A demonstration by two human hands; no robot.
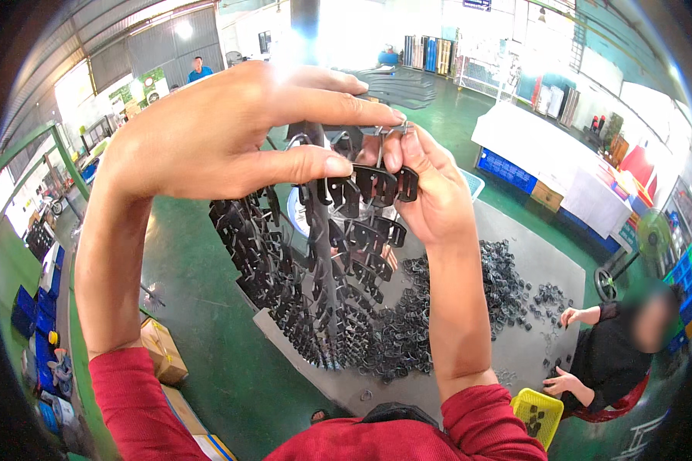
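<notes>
Black plastic clips point(374, 183) with thin metal wire parts hang in the upper middle, between my hands. My right hand point(437, 192) is closed, its thumb and fingers pinching one of these clips close to a wire hook. From the left my left hand point(223, 138) reaches over, fingers stretched and apart. Its thumb tip touches the row of clips and its index fingertip meets the upright wire end by my right thumb. Below, a tall rack point(323, 253) carries many rows of the same black clips around a dark post. The rack hides part of the table behind it.
A grey table point(557, 265) holds a heap of loose black clips point(469, 300). At the right a co-worker point(611, 361) handles small pieces beside a yellow basket point(537, 415). Cardboard boxes point(164, 352) stand at the left on the green floor. A fan point(653, 233) stands far right.
</notes>
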